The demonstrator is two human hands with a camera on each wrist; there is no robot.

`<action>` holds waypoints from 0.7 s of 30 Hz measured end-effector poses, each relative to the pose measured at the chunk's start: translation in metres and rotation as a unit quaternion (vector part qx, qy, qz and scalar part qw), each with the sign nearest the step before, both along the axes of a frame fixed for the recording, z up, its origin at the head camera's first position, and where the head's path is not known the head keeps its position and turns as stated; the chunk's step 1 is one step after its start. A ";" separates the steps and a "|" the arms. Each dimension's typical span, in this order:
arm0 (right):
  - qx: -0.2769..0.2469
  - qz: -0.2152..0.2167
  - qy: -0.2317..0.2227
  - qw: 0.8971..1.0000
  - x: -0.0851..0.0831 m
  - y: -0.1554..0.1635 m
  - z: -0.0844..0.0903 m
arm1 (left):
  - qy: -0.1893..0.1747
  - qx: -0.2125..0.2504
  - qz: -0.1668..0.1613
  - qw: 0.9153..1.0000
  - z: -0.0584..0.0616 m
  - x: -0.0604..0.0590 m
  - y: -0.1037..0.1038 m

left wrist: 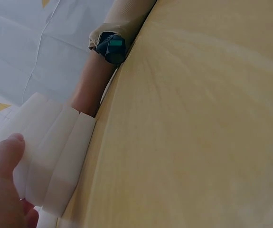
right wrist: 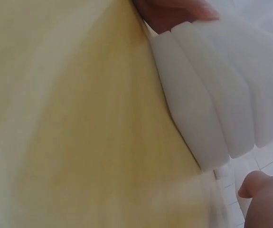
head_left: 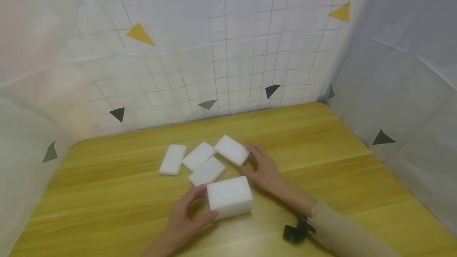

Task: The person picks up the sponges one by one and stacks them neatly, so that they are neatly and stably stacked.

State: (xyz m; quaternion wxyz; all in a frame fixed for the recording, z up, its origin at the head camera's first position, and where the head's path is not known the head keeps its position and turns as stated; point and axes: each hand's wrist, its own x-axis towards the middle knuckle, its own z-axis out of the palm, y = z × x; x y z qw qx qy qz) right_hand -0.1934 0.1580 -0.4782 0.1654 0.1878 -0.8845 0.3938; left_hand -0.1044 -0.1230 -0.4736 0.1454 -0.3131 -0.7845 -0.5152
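My left hand (head_left: 185,213) holds the left end of a stack of white sponges (head_left: 230,197), its thumb on the near side and fingers on the far side. Several layers of this stack (left wrist: 55,152) show in the left wrist view, lying flat on one another. Beyond it, my right hand (head_left: 264,169) grips the right end of a loose white sponge (head_left: 231,150), thumb and fingers at its two corners. In the right wrist view the right thumb (right wrist: 267,194) shows past the stack, and the sponge it touches is mostly hidden.
Left of the right hand's sponge lie more flat sponges: one at the far left (head_left: 173,160), one beside it (head_left: 198,156) and one just behind the stack (head_left: 207,171). They rest on a wood-grain table (head_left: 107,193). White sheeting (head_left: 178,70) rises at the table's back and sides.
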 end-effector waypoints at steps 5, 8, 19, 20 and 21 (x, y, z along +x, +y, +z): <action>-0.011 -0.003 0.006 1.000 0.005 0.002 0.000 | -0.001 -0.003 0.000 1.000 -0.007 -0.003 -0.002; -0.017 0.001 0.016 1.000 0.007 0.004 -0.001 | -0.002 -0.006 0.000 1.000 -0.006 -0.002 -0.002; -0.028 0.007 0.053 0.998 0.020 0.008 -0.002 | -0.007 -0.014 0.003 1.000 -0.005 -0.001 -0.002; -0.030 0.006 0.054 0.998 0.021 0.008 -0.002 | -0.007 -0.015 0.004 1.000 -0.005 -0.001 -0.002; -0.032 0.006 0.056 0.998 0.021 0.008 -0.002 | -0.008 -0.016 0.006 1.000 -0.005 -0.001 -0.003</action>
